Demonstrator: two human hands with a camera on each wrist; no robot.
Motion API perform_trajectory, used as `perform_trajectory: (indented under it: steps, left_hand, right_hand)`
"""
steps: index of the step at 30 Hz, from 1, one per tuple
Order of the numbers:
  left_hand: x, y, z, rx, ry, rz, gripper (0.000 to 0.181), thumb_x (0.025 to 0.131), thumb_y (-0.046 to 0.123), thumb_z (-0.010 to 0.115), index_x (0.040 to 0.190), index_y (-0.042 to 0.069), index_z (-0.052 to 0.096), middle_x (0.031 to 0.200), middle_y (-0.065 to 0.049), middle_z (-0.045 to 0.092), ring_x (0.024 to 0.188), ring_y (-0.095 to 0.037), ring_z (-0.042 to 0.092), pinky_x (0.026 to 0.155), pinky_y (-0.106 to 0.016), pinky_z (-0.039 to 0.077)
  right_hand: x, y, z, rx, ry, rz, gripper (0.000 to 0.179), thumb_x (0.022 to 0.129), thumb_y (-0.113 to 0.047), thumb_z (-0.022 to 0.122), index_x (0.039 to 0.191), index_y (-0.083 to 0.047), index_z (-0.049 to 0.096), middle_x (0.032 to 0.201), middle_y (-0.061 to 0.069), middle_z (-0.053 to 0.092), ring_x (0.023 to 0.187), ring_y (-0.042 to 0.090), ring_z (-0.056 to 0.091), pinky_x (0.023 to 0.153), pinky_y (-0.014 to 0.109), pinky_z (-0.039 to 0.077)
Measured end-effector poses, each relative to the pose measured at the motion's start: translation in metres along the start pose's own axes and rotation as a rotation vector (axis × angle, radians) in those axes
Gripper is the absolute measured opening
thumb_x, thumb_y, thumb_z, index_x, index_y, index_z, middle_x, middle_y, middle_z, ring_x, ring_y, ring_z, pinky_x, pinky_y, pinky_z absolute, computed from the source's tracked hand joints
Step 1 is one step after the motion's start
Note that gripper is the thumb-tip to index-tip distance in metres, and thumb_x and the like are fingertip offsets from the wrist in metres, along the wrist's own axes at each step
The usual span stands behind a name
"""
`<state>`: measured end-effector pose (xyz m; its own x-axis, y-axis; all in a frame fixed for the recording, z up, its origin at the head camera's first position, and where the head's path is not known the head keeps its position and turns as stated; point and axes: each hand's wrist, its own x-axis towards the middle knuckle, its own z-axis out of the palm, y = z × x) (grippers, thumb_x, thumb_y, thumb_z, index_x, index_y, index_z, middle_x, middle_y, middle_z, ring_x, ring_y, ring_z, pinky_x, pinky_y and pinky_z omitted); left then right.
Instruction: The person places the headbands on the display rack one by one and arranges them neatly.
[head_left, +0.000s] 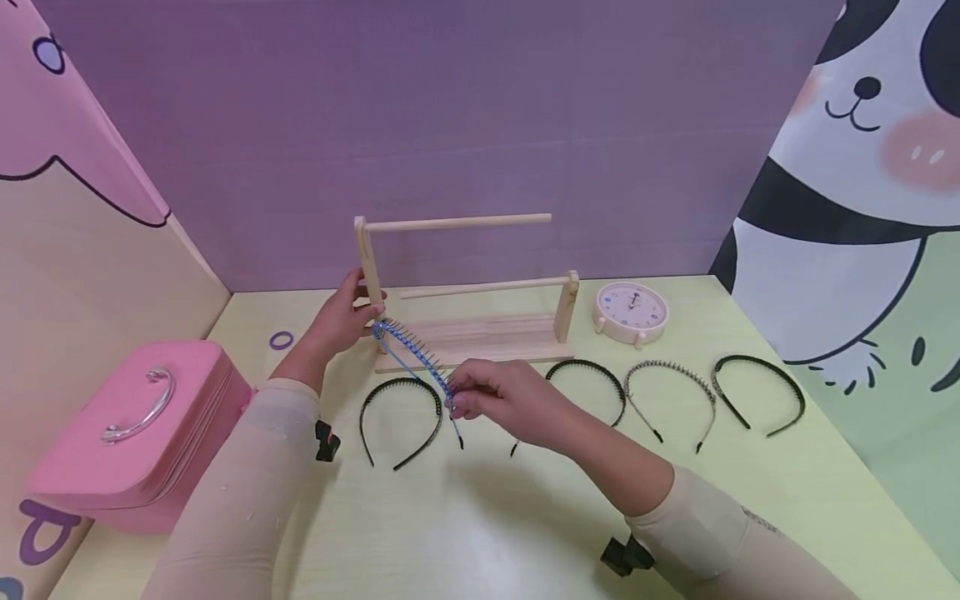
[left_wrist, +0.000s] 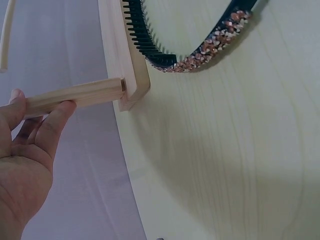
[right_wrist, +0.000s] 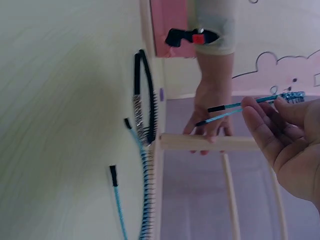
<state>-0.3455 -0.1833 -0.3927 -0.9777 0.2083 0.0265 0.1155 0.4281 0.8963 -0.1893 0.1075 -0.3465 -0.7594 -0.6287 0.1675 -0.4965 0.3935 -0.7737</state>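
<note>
My left hand [head_left: 339, 319] grips the left upright post [head_left: 369, 258] of a wooden rack; in the left wrist view, thumb and fingers lie on either side of the post [left_wrist: 90, 96]. Between the fingertips of my right hand [head_left: 517, 402] a blue toothed headband [head_left: 412, 343] is pinched near one end. It is held above the table and tilted, its curved top near the post and its black tips towards me. The right wrist view shows both its tips pointing past the fingers of the right hand [right_wrist: 287, 145]. Part of the band is hidden by that hand.
Two dowels extend from the rack's posts, upper [head_left: 465, 222] and lower [head_left: 487, 287]. Several headbands lie along the table, including a black one [head_left: 401, 382] and a silvery one [head_left: 663, 365]. A pink clock [head_left: 632, 310] stands right of the rack, a pink case [head_left: 135, 425] at left.
</note>
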Motion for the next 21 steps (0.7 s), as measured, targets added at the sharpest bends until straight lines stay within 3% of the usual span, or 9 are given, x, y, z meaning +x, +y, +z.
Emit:
perform_trajectory:
  steps: [6, 14, 18, 21]
  left_hand:
    - [0.001, 0.000, 0.000, 0.005, 0.011, -0.015, 0.062, 0.101, 0.013, 0.054, 0.152, 0.026, 0.021, 0.141, -0.014, 0.049, 0.128, -0.034, 0.052, 0.094, -0.049, 0.055]
    - [0.001, 0.001, 0.002, 0.001, 0.018, -0.019, 0.064, 0.101, 0.015, 0.054, 0.154, 0.026, 0.020, 0.144, -0.015, 0.046, 0.127, -0.035, 0.052, 0.094, -0.048, 0.055]
    - [0.000, 0.001, 0.002, -0.007, 0.020, -0.018, 0.063, 0.101, 0.013, 0.053, 0.153, 0.025, 0.020, 0.143, -0.015, 0.046, 0.126, -0.035, 0.053, 0.094, -0.048, 0.055]
    - [0.000, 0.001, 0.002, -0.010, 0.020, -0.014, 0.060, 0.102, 0.014, 0.053, 0.152, 0.026, 0.022, 0.142, -0.015, 0.049, 0.125, -0.033, 0.053, 0.094, -0.049, 0.055]
  right_hand:
    - [0.025, 0.026, 0.004, 0.004, 0.032, 0.025, 0.009, 0.098, -0.009, 0.060, 0.104, -0.010, 0.067, 0.095, 0.002, 0.075, 0.084, 0.010, 0.072, 0.082, 0.026, 0.059]
    - [0.055, 0.052, 0.010, 0.053, 0.036, 0.092, 0.012, 0.100, -0.010, 0.057, 0.107, -0.007, 0.065, 0.096, 0.007, 0.074, 0.087, 0.016, 0.072, 0.085, 0.039, 0.060]
    - [0.069, 0.063, 0.013, 0.054, 0.057, 0.100, 0.012, 0.099, -0.012, 0.058, 0.107, -0.007, 0.065, 0.096, 0.006, 0.074, 0.086, 0.013, 0.072, 0.083, 0.034, 0.060]
    - [0.077, 0.070, 0.013, 0.052, 0.086, 0.086, 0.011, 0.099, -0.012, 0.058, 0.107, -0.007, 0.065, 0.098, 0.007, 0.074, 0.089, 0.019, 0.072, 0.081, 0.028, 0.060]
